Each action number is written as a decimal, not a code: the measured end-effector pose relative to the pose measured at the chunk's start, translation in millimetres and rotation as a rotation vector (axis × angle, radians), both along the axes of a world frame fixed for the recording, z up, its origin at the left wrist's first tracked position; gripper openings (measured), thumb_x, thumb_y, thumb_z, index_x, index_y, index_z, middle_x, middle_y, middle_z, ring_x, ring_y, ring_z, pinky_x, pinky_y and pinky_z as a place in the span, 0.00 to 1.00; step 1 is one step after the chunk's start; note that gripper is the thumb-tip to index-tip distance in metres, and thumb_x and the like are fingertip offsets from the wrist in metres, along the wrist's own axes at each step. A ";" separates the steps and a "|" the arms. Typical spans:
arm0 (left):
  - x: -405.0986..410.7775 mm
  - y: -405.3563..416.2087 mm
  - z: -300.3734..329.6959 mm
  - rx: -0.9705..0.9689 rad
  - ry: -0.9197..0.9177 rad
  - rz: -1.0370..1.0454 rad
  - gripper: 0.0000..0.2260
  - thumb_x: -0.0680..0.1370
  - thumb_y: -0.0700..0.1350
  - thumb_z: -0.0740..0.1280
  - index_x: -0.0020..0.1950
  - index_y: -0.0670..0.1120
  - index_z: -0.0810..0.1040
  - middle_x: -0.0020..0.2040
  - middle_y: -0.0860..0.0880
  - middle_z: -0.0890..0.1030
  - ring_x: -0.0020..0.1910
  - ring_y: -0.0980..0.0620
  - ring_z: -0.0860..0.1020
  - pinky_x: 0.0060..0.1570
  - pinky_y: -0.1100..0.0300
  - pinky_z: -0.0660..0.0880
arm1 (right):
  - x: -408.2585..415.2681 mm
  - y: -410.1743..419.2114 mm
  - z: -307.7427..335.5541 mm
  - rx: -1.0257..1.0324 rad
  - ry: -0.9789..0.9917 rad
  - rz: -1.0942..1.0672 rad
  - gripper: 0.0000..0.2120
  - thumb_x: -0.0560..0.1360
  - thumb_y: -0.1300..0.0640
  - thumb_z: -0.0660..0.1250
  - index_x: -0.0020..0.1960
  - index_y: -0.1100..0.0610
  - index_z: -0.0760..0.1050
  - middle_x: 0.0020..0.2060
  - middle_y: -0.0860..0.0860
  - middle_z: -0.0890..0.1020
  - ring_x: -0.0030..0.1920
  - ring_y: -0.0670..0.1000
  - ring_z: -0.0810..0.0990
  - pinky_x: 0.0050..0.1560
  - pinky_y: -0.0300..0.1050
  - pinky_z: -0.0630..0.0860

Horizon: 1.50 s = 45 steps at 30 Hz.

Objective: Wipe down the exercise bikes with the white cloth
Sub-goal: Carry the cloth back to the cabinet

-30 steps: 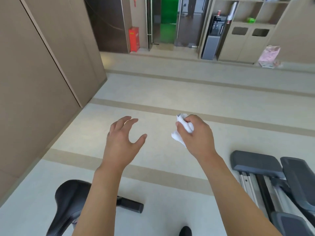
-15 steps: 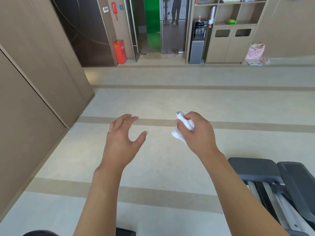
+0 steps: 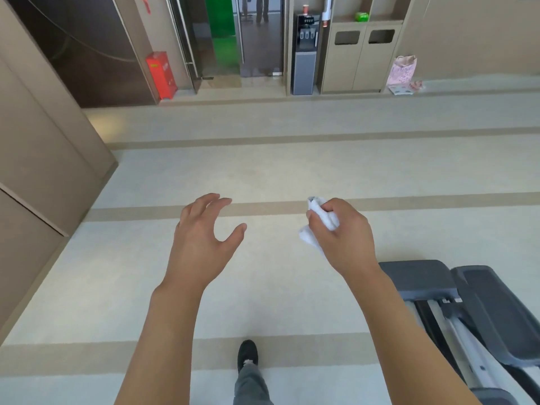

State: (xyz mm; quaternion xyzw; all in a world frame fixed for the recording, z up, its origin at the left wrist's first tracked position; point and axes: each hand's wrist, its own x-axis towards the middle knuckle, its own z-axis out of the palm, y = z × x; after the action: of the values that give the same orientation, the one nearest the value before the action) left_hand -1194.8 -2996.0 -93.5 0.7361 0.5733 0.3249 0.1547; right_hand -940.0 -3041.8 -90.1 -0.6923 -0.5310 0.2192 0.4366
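Observation:
My right hand (image 3: 346, 233) grips a crumpled white cloth (image 3: 317, 226), bunched in the fist, held out over the pale floor. To its left my left hand (image 3: 201, 241) hangs in the air with fingers spread and loosely bent, holding nothing. At the lower right lies part of a dark grey exercise machine (image 3: 479, 311) with grey footplates and silver rails; my right forearm passes just left of it. No bike saddle is in view.
Brown wall panels (image 3: 43, 159) run along the left. Ahead stand a red box (image 3: 161, 74), glass doors (image 3: 233, 36), a water dispenser (image 3: 305, 54), a bin cabinet (image 3: 361, 57) and a pink bag (image 3: 402, 71). My foot in a black shoe (image 3: 247, 353) steps on the striped floor.
The view has lifted and moved forward: the black bike saddle at lower left has dropped out of sight and my foot has come into view. Both hands keep their pose; the cloth stays gripped.

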 end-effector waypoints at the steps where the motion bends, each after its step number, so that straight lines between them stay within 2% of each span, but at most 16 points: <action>1: 0.5 13.9 -1.6 0.003 -0.004 -0.009 0.22 0.79 0.57 0.72 0.72 0.56 0.76 0.74 0.59 0.71 0.75 0.54 0.66 0.72 0.45 0.70 | 1.8 12.6 -0.4 -0.001 -0.004 -0.023 0.08 0.82 0.52 0.67 0.46 0.54 0.75 0.42 0.28 0.81 0.45 0.39 0.78 0.40 0.44 0.72; 4: -4.6 58.4 -4.0 0.004 -0.020 -0.045 0.22 0.79 0.57 0.72 0.72 0.56 0.76 0.74 0.59 0.71 0.75 0.56 0.65 0.72 0.47 0.70 | 0.9 56.4 1.3 -0.005 -0.019 -0.071 0.07 0.81 0.49 0.67 0.45 0.48 0.74 0.49 0.32 0.83 0.47 0.39 0.81 0.44 0.45 0.75; 7: -20.8 106.1 -2.0 -0.013 -0.015 -0.061 0.22 0.79 0.57 0.72 0.72 0.56 0.76 0.74 0.59 0.71 0.74 0.55 0.65 0.72 0.47 0.70 | -9.6 106.0 12.8 -0.002 -0.046 -0.093 0.08 0.81 0.50 0.67 0.44 0.51 0.74 0.45 0.36 0.83 0.44 0.44 0.80 0.43 0.47 0.75; 9: -34.4 140.1 2.2 -0.020 -0.013 -0.067 0.22 0.79 0.57 0.72 0.72 0.56 0.76 0.74 0.59 0.71 0.74 0.55 0.65 0.72 0.47 0.70 | -19.1 140.0 22.4 0.007 -0.059 -0.108 0.08 0.81 0.50 0.67 0.44 0.51 0.74 0.43 0.36 0.82 0.44 0.43 0.79 0.39 0.46 0.73; 11: -47.4 177.6 8.9 -0.019 -0.010 -0.078 0.22 0.79 0.57 0.72 0.72 0.56 0.76 0.74 0.60 0.71 0.74 0.55 0.65 0.72 0.47 0.70 | -30.3 173.3 29.7 0.017 -0.054 -0.120 0.08 0.81 0.50 0.67 0.45 0.51 0.74 0.43 0.36 0.81 0.44 0.43 0.79 0.41 0.47 0.75; 13: -57.8 215.2 16.3 -0.014 -0.015 -0.077 0.22 0.79 0.57 0.71 0.72 0.56 0.76 0.74 0.59 0.71 0.74 0.55 0.65 0.72 0.48 0.70 | -41.1 204.0 32.4 0.025 -0.059 -0.132 0.07 0.80 0.50 0.68 0.46 0.52 0.75 0.43 0.40 0.82 0.44 0.44 0.80 0.43 0.48 0.76; 17: -68.1 276.1 25.8 -0.005 -0.020 -0.080 0.22 0.79 0.57 0.71 0.72 0.56 0.76 0.74 0.59 0.71 0.74 0.55 0.64 0.72 0.48 0.69 | -56.3 254.6 34.7 0.038 -0.064 -0.140 0.08 0.80 0.48 0.69 0.45 0.50 0.75 0.39 0.45 0.80 0.42 0.49 0.80 0.41 0.48 0.75; 25: -64.6 366.3 19.3 -0.029 -0.017 -0.085 0.22 0.79 0.57 0.71 0.72 0.56 0.76 0.73 0.59 0.71 0.74 0.55 0.65 0.71 0.47 0.70 | -52.2 347.3 24.2 0.039 -0.062 -0.158 0.08 0.79 0.47 0.69 0.45 0.49 0.75 0.40 0.46 0.81 0.42 0.50 0.80 0.42 0.49 0.76; 36: 27.9 526.5 6.0 -0.025 0.008 -0.108 0.21 0.79 0.58 0.70 0.72 0.57 0.75 0.74 0.61 0.70 0.75 0.57 0.64 0.71 0.49 0.71 | 37.8 501.2 3.4 0.039 -0.059 -0.187 0.08 0.79 0.49 0.70 0.44 0.50 0.74 0.37 0.49 0.79 0.40 0.52 0.79 0.39 0.49 0.74; 45: 133.5 668.0 36.1 0.021 0.036 -0.083 0.22 0.79 0.57 0.70 0.72 0.57 0.75 0.73 0.61 0.71 0.74 0.55 0.65 0.71 0.51 0.69 | 147.2 657.5 25.1 0.062 -0.018 -0.166 0.07 0.78 0.47 0.69 0.45 0.47 0.75 0.40 0.45 0.81 0.42 0.49 0.80 0.40 0.48 0.75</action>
State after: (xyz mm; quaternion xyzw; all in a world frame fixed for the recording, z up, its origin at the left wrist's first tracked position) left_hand -1061.4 -2328.0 -57.4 0.7665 0.5415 0.3110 0.1501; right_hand -792.8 -2384.3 -64.9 -0.7219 -0.4822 0.1596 0.4699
